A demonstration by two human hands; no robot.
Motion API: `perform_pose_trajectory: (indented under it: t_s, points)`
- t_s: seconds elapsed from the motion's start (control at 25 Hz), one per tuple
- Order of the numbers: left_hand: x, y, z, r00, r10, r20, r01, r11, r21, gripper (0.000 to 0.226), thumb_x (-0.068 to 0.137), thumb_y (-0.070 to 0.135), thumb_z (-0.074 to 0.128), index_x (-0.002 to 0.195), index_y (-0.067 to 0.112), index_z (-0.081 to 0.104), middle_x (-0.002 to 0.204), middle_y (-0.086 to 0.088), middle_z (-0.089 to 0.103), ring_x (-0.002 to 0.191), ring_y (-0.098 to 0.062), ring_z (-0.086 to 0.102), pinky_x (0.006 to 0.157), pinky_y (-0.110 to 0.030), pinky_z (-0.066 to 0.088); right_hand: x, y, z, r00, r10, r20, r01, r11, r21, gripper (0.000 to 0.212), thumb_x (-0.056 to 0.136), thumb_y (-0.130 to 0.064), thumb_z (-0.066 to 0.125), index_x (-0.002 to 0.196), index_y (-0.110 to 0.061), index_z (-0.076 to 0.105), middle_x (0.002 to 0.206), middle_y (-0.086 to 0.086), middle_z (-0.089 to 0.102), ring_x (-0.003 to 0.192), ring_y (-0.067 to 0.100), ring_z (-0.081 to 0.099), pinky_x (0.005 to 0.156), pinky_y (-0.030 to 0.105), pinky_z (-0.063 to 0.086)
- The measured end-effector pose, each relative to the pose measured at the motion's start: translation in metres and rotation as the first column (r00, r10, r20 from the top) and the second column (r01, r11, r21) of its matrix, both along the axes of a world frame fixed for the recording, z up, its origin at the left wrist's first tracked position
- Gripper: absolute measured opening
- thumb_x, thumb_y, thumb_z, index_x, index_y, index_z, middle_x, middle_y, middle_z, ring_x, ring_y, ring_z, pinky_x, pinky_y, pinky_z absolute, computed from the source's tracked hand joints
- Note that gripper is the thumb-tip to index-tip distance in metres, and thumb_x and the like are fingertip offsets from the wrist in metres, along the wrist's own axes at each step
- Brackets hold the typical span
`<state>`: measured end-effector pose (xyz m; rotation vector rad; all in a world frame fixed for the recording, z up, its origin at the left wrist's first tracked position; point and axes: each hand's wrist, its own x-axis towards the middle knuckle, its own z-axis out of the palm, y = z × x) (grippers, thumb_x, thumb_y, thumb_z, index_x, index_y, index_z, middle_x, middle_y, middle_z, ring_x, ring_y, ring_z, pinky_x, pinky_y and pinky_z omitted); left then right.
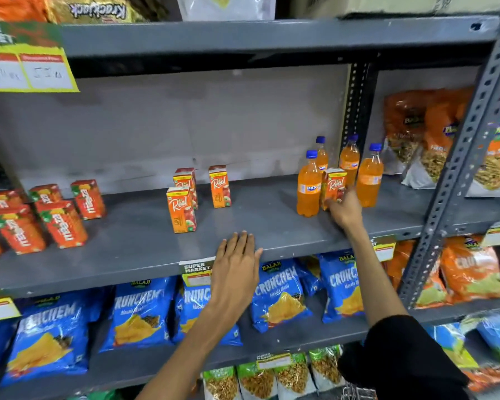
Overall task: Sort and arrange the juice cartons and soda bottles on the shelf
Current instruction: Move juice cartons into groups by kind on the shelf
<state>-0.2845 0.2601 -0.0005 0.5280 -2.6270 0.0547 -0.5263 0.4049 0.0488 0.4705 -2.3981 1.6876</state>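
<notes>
Right hand (pixel 344 210) clamped on stray juice carton (pixel 334 187) among soda bottles (pixel 309 187), 3 o'clock on shelf (pixel 145 249). Left hand (pixel 236 261) flat, empty. Best lifting straight up, then over to cartons (pixel 182 209) at 12.

Blue Crunchem snack bags (pixel 139 316) fill the shelf below; orange snack packs (pixel 471 272) stand at right, green packs (pixel 289 376) lowest, and a yellow price card (pixel 26 67) hangs upper left.
</notes>
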Motion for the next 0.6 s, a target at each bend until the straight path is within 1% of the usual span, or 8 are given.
perform_pose_trajectory:
  t_s: [0.08,0.12,0.24,0.28,0.36,0.44,0.6]
  points:
    - [-0.001,-0.001,-0.002,1.0,0.011,0.016,-0.011,1.0,0.002,0.05,0.109,0.036,0.027,0.146,0.008,0.045,0.153,-0.011,0.048,0.144,-0.027,0.041,0.122,-0.044,0.029,-0.005,-0.003,0.0,1.0,0.018,0.014,-0.019,1.0,0.014,0.049,0.087,-0.008,0.067,0.132,-0.009,0.047,0.132,0.016,0.06,0.123,0.034,0.057,0.098,0.039,0.043]
    - [0.0,-0.002,-0.003,1.0,0.013,0.02,-0.013,1.0,0.0,0.05,0.109,0.036,0.027,0.147,0.008,0.045,0.154,-0.01,0.048,0.144,-0.027,0.041,0.122,-0.044,0.029,-0.008,-0.004,-0.002,1.0,0.023,0.019,-0.023,1.0,0.005,0.046,0.086,-0.008,0.068,0.128,-0.01,0.05,0.13,0.016,0.062,0.122,0.034,0.058,0.097,0.038,0.043]
    - [0.0,-0.002,-0.002,1.0,0.007,0.022,-0.007,1.0,0.01,0.05,0.109,0.036,0.028,0.147,0.008,0.044,0.155,-0.01,0.047,0.145,-0.027,0.04,0.123,-0.044,0.028,-0.009,0.0,-0.003,1.0,0.009,-0.008,-0.01,1.0,-0.022,0.03,0.083,-0.005,0.07,0.109,-0.017,0.059,0.118,0.014,0.069,0.114,0.033,0.063,0.085,0.032,0.043]
    - [0.0,-0.003,-0.001,1.0,0.005,0.031,-0.005,1.0,0.013,0.051,0.109,0.036,0.027,0.148,0.009,0.043,0.155,-0.01,0.046,0.146,-0.026,0.039,0.123,-0.044,0.027,-0.008,0.002,-0.003,1.0,0.011,-0.016,-0.011,1.0,-0.014,0.029,0.083,-0.005,0.071,0.108,-0.016,0.061,0.117,0.014,0.069,0.113,0.033,0.064,0.085,0.032,0.043]
    - [0.001,-0.003,-0.001,0.999,-0.003,0.037,0.003,1.0,0.012,0.051,0.109,0.037,0.027,0.148,0.009,0.043,0.156,-0.01,0.045,0.146,-0.026,0.038,0.123,-0.043,0.027,-0.001,0.008,-0.005,1.0,0.004,-0.002,-0.004,1.0,-0.007,0.036,0.082,-0.006,0.073,0.115,-0.011,0.06,0.121,0.015,0.068,0.116,0.033,0.063,0.088,0.034,0.044]
    - [0.003,-0.004,0.001,0.999,-0.011,0.037,0.011,1.0,0.005,0.051,0.109,0.038,0.029,0.148,0.008,0.044,0.155,-0.01,0.047,0.145,-0.026,0.04,0.123,-0.043,0.029,0.011,0.014,-0.006,1.0,-0.014,0.022,0.015,0.999,-0.034,0.044,0.082,-0.009,0.074,0.122,-0.007,0.054,0.126,0.015,0.065,0.119,0.033,0.061,0.094,0.038,0.045]
    - [0.012,-0.007,0.003,1.0,0.004,0.014,-0.004,1.0,0.004,0.049,0.108,0.037,0.032,0.145,0.009,0.048,0.151,-0.009,0.052,0.143,-0.025,0.044,0.121,-0.043,0.033,0.047,0.018,-0.012,0.999,-0.001,0.047,0.003,0.999,-0.039,0.043,0.085,-0.014,0.073,0.121,-0.009,0.05,0.127,0.013,0.063,0.121,0.031,0.059,0.104,0.049,0.046]
